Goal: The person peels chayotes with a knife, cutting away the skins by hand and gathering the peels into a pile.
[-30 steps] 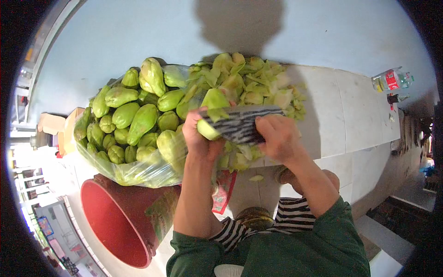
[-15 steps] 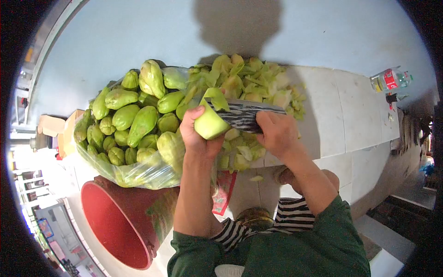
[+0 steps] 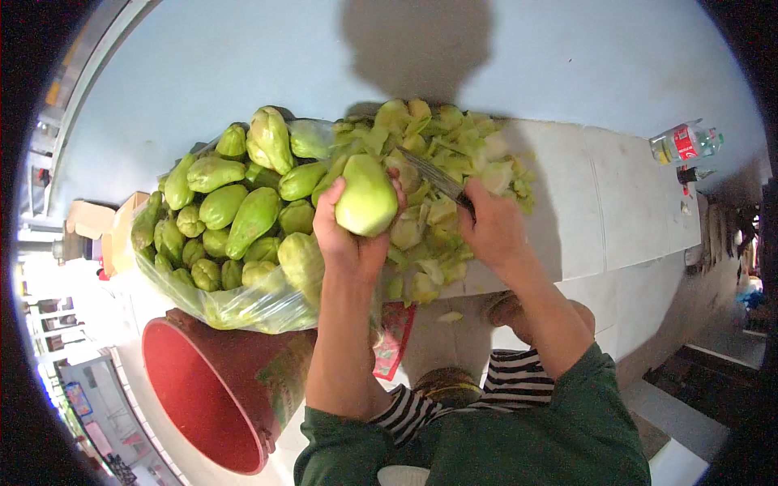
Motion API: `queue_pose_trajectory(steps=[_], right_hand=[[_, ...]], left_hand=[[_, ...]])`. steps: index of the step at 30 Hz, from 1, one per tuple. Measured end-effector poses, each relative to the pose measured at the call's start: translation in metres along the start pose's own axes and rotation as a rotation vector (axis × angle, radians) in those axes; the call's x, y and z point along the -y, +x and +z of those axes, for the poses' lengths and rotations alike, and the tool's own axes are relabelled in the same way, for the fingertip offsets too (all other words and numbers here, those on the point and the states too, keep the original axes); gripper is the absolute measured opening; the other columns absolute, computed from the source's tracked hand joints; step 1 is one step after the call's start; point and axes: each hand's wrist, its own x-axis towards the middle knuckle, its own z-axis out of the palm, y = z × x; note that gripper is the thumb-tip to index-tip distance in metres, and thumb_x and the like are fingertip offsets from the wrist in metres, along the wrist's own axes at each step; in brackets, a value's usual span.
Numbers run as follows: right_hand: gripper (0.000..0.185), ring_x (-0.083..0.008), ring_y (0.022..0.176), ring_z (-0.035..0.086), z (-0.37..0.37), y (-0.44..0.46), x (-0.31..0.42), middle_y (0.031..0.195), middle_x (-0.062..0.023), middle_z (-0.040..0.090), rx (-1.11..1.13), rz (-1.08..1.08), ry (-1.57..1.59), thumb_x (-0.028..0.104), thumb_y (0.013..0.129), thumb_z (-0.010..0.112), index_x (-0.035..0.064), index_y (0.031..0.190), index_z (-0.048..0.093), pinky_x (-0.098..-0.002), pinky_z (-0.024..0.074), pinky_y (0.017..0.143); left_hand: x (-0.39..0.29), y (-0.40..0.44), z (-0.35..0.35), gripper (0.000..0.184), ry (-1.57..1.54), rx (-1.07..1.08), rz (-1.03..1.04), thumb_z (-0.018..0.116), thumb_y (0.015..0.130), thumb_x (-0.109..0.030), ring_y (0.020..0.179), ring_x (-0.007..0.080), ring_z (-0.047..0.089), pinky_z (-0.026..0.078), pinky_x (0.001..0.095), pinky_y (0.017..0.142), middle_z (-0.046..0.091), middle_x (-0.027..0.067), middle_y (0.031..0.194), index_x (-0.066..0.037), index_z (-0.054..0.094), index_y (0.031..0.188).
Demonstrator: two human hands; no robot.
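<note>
The chayote (image 3: 366, 198) is grasped in the left grip (image 3: 348, 247), cupped from below and from the left, with the thumb laid along its left side and fingertips curled up at its right. By the right grip (image 3: 494, 227), clenched and set apart to the right, a knife (image 3: 438, 178) is held; its handle is mostly hidden by the fingers. The relation that matters is the one between blade and chayote: the chayote is carried to the left of the right grip, its long axis pointed roughly away from the body, while the blade is slanted away and to the left, so that its tip is brought near the chayote's far right side. No contact between the two can be made out. The chayote's side facing the camera is seen pale and smooth. Beneath and beyond the knife, peelings (image 3: 442, 235) are heaped on the tabletop (image 3: 579, 194). To the left of the left grip, more chayotes (image 3: 253, 215) are piled in a clear bag (image 3: 235, 309). Below the bag, a red bucket (image 3: 190, 397) is seen, and at the far right a bottle (image 3: 687, 143) is placed, well apart from both grips.
</note>
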Motion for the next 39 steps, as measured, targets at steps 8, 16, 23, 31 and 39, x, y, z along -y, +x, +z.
queue_pose_trajectory(steps=[8, 16, 23, 31, 39], right_hand=[[0.019, -0.0212, 0.061, 0.060, 0.009, -0.015, 0.016, 0.071, -0.0044, 0.054, -0.312, -0.683, -0.089, 0.017, 0.069, 0.060, 0.0093, 0.086, 0.054, -0.0340, 0.0508, 0.054], [0.018, -0.0188, 0.063, 0.059, 0.007, -0.018, 0.013, 0.072, -0.0027, 0.053, -0.309, -0.726, -0.132, 0.018, 0.073, 0.056, 0.0094, 0.089, 0.055, -0.0303, 0.0502, 0.055], [0.009, -0.0217, 0.057, 0.060, 0.013, -0.010, 0.001, 0.070, -0.0037, 0.054, -0.230, -0.430, -0.202, 0.017, 0.076, 0.057, 0.0123, 0.083, 0.054, -0.0349, 0.0486, 0.048], [0.015, -0.0262, 0.059, 0.061, 0.004, -0.009, 0.007, 0.068, -0.0051, 0.055, -0.204, -0.499, -0.043, 0.015, 0.073, 0.060, 0.0115, 0.084, 0.052, -0.0390, 0.0503, 0.050], [0.022, -0.0320, 0.065, 0.063, -0.007, -0.008, 0.006, 0.074, -0.0109, 0.061, -0.100, -0.525, -0.004, 0.013, 0.072, 0.063, 0.0098, 0.090, 0.050, -0.0427, 0.0510, 0.055]], left_hand=[[0.001, 0.007, -0.014, 0.043, -0.014, -0.056, 0.062, 0.052, 0.086, -0.035, 0.087, 0.0309, 0.062, 0.052, 0.0445, 0.077, 0.062, 0.0175, 0.101, -0.001, 0.053, 0.112], [0.016, 0.013, -0.018, 0.043, -0.019, -0.041, 0.002, 0.056, 0.082, -0.035, 0.079, 0.0287, 0.064, 0.054, 0.0405, 0.071, 0.064, 0.0168, 0.095, 0.000, 0.054, 0.108], [0.019, 0.010, 0.001, 0.042, -0.037, -0.205, 0.199, 0.056, 0.081, -0.030, 0.092, 0.0284, 0.062, 0.051, 0.0403, 0.084, 0.063, 0.0156, 0.100, 0.000, 0.053, 0.111], [0.013, 0.003, 0.000, 0.043, 0.055, -0.088, 0.156, 0.055, 0.081, -0.030, 0.093, 0.0281, 0.061, 0.050, 0.0416, 0.081, 0.062, 0.0149, 0.102, 0.000, 0.054, 0.112], [0.011, 0.005, -0.003, 0.052, 0.122, -0.052, 0.134, 0.056, 0.077, -0.035, 0.088, 0.0286, 0.063, 0.052, 0.0452, 0.079, 0.064, 0.0131, 0.099, -0.002, 0.054, 0.117]])
